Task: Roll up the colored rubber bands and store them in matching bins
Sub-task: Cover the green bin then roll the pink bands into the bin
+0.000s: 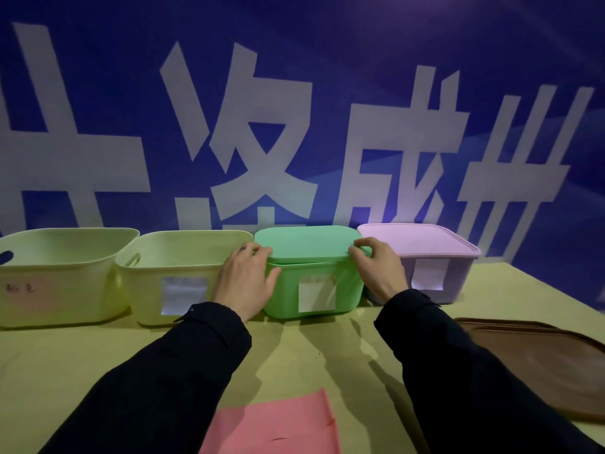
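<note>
A green bin [288,290] stands at the middle back of the table, with a green lid [307,242] on top of it. My left hand [244,280] grips the lid's left edge and my right hand [379,270] grips its right edge. The lid sits slightly raised at the front. A pink flat band [271,424] lies spread on the table at the near edge, between my sleeves. What is inside the green bin is hidden.
Two pale yellow open bins [59,276] [170,257] stand left of the green one. A lilac bin with its lid [425,244] on stands to the right. A brown lid [540,355] lies flat at the right. A blue banner forms the backdrop.
</note>
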Demonstrator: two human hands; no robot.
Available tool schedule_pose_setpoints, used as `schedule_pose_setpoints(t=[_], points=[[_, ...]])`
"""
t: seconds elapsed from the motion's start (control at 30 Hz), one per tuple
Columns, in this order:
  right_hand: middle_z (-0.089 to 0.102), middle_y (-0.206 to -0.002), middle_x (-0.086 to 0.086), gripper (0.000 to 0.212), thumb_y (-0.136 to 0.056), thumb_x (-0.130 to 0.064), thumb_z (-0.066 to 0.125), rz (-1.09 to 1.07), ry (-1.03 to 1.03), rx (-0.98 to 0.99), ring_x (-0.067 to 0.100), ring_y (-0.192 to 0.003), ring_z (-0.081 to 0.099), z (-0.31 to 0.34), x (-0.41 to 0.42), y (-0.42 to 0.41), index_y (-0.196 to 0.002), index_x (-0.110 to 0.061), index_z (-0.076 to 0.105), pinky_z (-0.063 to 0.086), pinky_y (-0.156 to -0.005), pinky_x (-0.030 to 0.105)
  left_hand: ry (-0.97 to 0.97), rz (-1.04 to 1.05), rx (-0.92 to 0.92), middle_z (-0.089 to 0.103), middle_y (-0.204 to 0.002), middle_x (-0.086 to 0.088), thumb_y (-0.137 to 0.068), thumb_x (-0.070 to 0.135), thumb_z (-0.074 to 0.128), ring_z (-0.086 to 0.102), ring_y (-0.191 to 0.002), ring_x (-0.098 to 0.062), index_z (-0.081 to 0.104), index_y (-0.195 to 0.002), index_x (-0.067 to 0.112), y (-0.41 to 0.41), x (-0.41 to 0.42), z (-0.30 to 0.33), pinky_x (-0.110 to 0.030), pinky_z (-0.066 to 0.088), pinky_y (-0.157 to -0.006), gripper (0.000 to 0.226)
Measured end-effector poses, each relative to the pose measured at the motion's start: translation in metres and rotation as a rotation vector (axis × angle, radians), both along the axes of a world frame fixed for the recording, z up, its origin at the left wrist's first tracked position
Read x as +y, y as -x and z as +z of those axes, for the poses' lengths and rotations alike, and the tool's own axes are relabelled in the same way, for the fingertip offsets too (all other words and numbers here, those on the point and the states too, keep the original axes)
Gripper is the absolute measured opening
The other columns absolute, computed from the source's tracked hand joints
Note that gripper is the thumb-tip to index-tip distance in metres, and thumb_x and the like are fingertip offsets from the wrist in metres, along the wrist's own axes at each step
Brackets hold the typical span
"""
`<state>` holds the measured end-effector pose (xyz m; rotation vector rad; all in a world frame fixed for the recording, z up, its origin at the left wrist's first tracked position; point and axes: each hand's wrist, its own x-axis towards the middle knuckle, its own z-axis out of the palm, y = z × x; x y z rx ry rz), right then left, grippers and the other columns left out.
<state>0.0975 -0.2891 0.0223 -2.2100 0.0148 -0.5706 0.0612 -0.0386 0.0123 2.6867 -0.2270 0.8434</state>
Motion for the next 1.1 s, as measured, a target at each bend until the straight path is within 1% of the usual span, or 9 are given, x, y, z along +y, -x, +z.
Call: schedule_pose_setpoints(t=[0.27,0.4,0.5,0.57,0.7,0.8,0.93,1.0,1.1], points=[[0.066,-0.122,0.001,0.036,-0.090,-0.047,0.060,0.026,-0.006,-0.038,0.021,-0.108,0.062,-0.006,-0.004,0.000,-0.117,-0.024,0.069,0.051,-0.094,0.041,0.011,-0.047,-0.056,0.065,-0.114,-0.001,-0.095,0.032,0.065,0.063,-0.098,-0.017,0.067,-0.120,0.015,0.003,0.000,-0.004,-0.031,0.055,-0.088,0.030],[0.060,-0.130,-0.001,0.041,-0.090,-0.058,0.057,0.010,0.075,-0.062,0.019,-0.110,0.060,-0.012,-0.006,-0.001,-0.117,-0.028,0.067,0.050,-0.094,0.041,-0.054,-0.012,-0.098,0.068,-0.114,-0.001,-0.096,0.033,0.063,0.057,-0.108,-0.020,0.068,-0.118,0.016,0.001,-0.001,-0.006,-0.035,0.050,-0.094,0.029],[0.057,-0.134,-0.005,0.042,-0.093,-0.062,0.049,-0.055,0.239,-0.050,0.025,-0.108,0.063,-0.009,-0.005,-0.001,-0.117,-0.031,0.064,0.047,-0.086,0.039,-0.154,-0.026,-0.038,0.059,-0.141,0.001,-0.101,0.038,0.054,0.047,-0.132,-0.018,0.055,-0.140,0.021,-0.002,-0.003,-0.009,-0.037,0.036,-0.113,0.042],[0.058,-0.127,-0.004,0.042,-0.095,-0.062,0.044,-0.113,0.386,-0.043,0.029,-0.100,0.065,-0.005,-0.003,0.000,-0.115,-0.031,0.063,0.047,-0.080,0.039,-0.209,-0.015,-0.017,0.048,-0.152,0.003,-0.103,0.042,0.049,0.041,-0.141,-0.017,0.043,-0.150,0.024,-0.003,-0.005,-0.013,-0.038,0.028,-0.119,0.051],[0.061,-0.106,-0.001,0.044,-0.098,-0.057,0.038,-0.205,0.639,-0.070,0.033,-0.089,0.065,0.004,0.002,-0.003,-0.103,-0.025,0.067,0.043,-0.071,0.036,-0.216,0.007,-0.023,0.058,-0.142,0.003,-0.103,0.047,0.045,0.050,-0.132,-0.017,0.051,-0.143,0.025,-0.007,-0.009,-0.009,-0.039,0.036,-0.114,0.046],[0.067,-0.101,0.002,0.044,-0.098,-0.052,0.039,-0.226,0.829,-0.134,0.028,-0.095,0.058,0.013,0.009,-0.012,-0.095,-0.020,0.068,0.044,-0.079,0.039,-0.209,0.007,-0.003,0.061,-0.136,0.004,-0.104,0.048,0.041,0.052,-0.127,-0.016,0.054,-0.138,0.024,-0.010,-0.011,-0.008,-0.037,0.039,-0.111,0.044],[0.061,-0.137,-0.001,0.055,-0.097,-0.063,0.032,0.035,0.660,-0.071,0.024,-0.125,0.053,0.002,0.027,-0.020,-0.125,-0.030,0.065,0.041,-0.103,0.044,-0.201,0.011,-0.034,0.065,-0.129,0.002,-0.104,0.044,0.041,0.055,-0.121,-0.017,0.058,-0.132,0.022,-0.009,-0.011,-0.012,-0.036,0.044,-0.105,0.040],[0.064,-0.134,-0.001,0.058,-0.096,-0.065,0.027,0.065,0.626,-0.064,0.022,-0.124,0.056,-0.004,0.032,-0.022,-0.125,-0.031,0.066,0.040,-0.104,0.043,-0.207,0.017,-0.041,0.065,-0.128,0.000,-0.104,0.043,0.040,0.056,-0.120,-0.018,0.058,-0.131,0.020,-0.008,-0.013,-0.013,-0.036,0.044,-0.105,0.040],[0.072,-0.115,0.005,0.049,-0.100,-0.056,0.036,0.019,0.606,-0.058,0.028,-0.106,0.064,0.001,0.035,-0.023,-0.115,-0.026,0.070,0.046,-0.089,0.039,-0.227,0.043,-0.020,0.056,-0.143,-0.003,-0.105,0.043,0.035,0.048,-0.134,-0.020,0.050,-0.142,0.018,-0.002,-0.018,-0.018,-0.039,0.031,-0.118,0.046]])
